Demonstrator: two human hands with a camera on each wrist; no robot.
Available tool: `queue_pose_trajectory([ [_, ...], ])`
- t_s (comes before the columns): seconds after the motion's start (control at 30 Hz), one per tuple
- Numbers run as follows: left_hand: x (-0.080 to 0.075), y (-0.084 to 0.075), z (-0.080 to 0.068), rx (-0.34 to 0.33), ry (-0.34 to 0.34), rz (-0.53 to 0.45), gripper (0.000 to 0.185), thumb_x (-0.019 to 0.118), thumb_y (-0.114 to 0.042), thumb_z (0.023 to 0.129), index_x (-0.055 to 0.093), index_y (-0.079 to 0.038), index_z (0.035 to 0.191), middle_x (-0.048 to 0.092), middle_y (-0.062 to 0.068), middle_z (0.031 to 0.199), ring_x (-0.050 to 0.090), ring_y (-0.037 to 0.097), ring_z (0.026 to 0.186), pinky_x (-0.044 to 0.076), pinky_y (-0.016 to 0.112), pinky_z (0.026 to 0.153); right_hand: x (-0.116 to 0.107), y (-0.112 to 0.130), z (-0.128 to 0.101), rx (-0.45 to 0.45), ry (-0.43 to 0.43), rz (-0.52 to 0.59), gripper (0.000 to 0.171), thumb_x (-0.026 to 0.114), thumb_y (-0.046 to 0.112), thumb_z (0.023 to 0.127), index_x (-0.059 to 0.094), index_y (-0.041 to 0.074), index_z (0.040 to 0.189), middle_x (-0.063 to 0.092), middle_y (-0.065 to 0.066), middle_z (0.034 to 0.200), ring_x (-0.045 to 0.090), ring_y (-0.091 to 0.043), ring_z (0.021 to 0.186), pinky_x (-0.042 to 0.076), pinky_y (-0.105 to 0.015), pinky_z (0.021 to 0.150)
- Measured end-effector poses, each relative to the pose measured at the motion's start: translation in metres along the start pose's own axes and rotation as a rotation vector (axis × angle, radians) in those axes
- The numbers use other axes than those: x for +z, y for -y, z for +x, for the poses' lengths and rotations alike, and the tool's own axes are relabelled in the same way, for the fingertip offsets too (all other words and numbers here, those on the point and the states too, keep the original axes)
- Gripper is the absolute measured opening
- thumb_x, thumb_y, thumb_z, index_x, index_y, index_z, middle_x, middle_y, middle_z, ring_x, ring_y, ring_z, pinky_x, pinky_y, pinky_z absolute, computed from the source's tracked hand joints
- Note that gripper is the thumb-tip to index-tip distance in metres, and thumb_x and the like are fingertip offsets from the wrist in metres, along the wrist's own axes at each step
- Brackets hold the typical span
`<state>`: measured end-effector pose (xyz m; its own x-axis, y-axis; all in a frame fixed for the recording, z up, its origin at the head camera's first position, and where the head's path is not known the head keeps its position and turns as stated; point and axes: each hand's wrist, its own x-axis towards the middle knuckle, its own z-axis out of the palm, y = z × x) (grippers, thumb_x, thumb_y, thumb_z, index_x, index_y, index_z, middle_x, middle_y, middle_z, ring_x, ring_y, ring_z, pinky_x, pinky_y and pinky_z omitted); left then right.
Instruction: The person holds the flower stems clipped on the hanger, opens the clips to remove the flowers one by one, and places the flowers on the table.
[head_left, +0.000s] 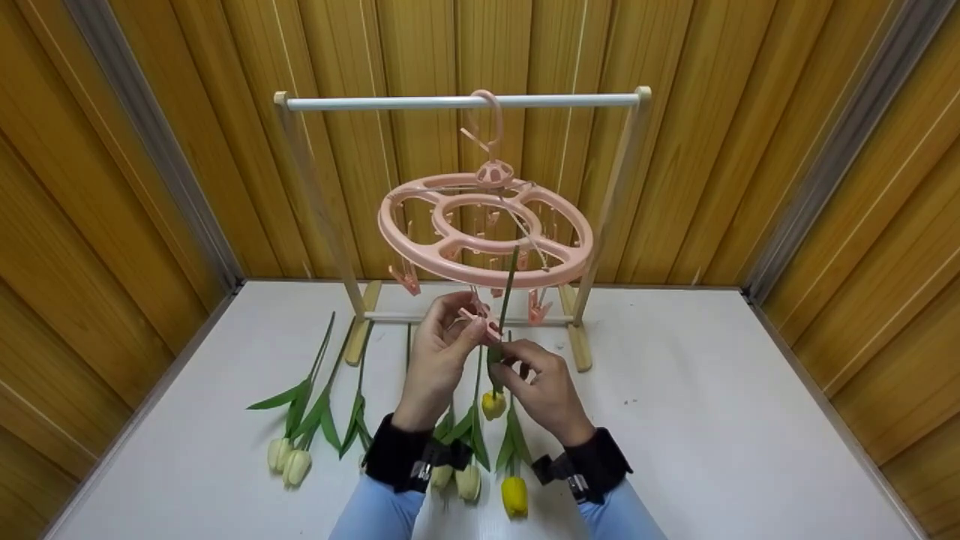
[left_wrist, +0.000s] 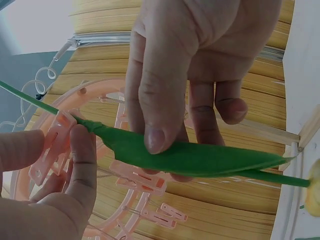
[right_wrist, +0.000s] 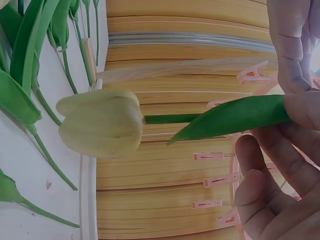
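My left hand (head_left: 439,360) pinches a pink clothespin (left_wrist: 52,145) hanging from a round pink drying hanger (head_left: 420,259). My right hand (head_left: 544,386) pinches an artificial tulip (right_wrist: 100,122) by its green leaf (left_wrist: 195,155). The tulip is upside down, its head low and its stem (head_left: 508,289) pointing up past the clothespin. Its head looks yellow in the head view and paler in the right wrist view. In the left wrist view the stem runs against the clothespin's end; whether it lies between the jaws I cannot tell.
The hanger hooks over a metal rail (head_left: 375,103) on a wooden-legged stand. More clothespins (head_left: 538,306) dangle from it. On the white table (head_left: 697,420) lie several cream tulips (head_left: 297,466) at left and front, and a yellow tulip (head_left: 514,496).
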<state>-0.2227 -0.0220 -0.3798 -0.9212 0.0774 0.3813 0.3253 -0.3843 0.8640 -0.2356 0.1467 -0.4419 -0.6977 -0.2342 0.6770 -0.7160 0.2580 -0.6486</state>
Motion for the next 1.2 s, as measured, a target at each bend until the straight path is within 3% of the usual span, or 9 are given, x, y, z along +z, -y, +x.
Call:
queue_pose_trajectory([
  [0.33,-0.001,0.007,-0.001,0.047,-0.003,0.055,0.037,0.063,0.002,0.100,0.047,0.008,0.132,0.060,0.010,0.113,0.067,0.015,0.097,0.056,0.028,0.083,0.000,0.001,-0.002,-0.023,-0.013,0.021,0.012,0.073,0.002,0.094,0.075,0.010,0.102,0.070,-0.002,0.087,0.063,-0.015,0.078,0.049,-0.030,0.064],
  [0.53,-0.006,0.010,-0.001,0.093,0.008,0.108,0.029,0.061,-0.004,0.103,0.049,0.006,0.127,0.069,0.018,0.110,0.071,0.025,0.096,0.054,0.030,0.078,-0.001,0.003,-0.005,-0.011,-0.012,0.027,0.012,0.071,0.003,0.095,0.075,0.012,0.102,0.070,-0.002,0.087,0.063,-0.013,0.077,0.051,-0.030,0.065],
  [0.93,-0.011,0.014,0.000,0.080,0.020,0.095,0.027,0.062,-0.009,0.104,0.052,0.003,0.126,0.072,0.019,0.111,0.070,0.028,0.100,0.053,0.031,0.079,-0.003,0.007,-0.007,0.016,-0.021,0.054,0.019,0.070,0.001,0.096,0.074,0.007,0.112,0.073,-0.007,0.094,0.065,-0.017,0.079,0.051,-0.029,0.064],
  [1.2,-0.011,0.019,-0.001,0.075,0.001,0.085,0.025,0.062,-0.006,0.103,0.052,0.004,0.124,0.070,0.018,0.112,0.068,0.026,0.099,0.053,0.031,0.079,-0.004,0.004,-0.007,0.018,-0.020,0.049,0.014,0.069,0.000,0.096,0.074,0.006,0.108,0.071,-0.011,0.094,0.065,-0.013,0.082,0.051,-0.025,0.066],
])
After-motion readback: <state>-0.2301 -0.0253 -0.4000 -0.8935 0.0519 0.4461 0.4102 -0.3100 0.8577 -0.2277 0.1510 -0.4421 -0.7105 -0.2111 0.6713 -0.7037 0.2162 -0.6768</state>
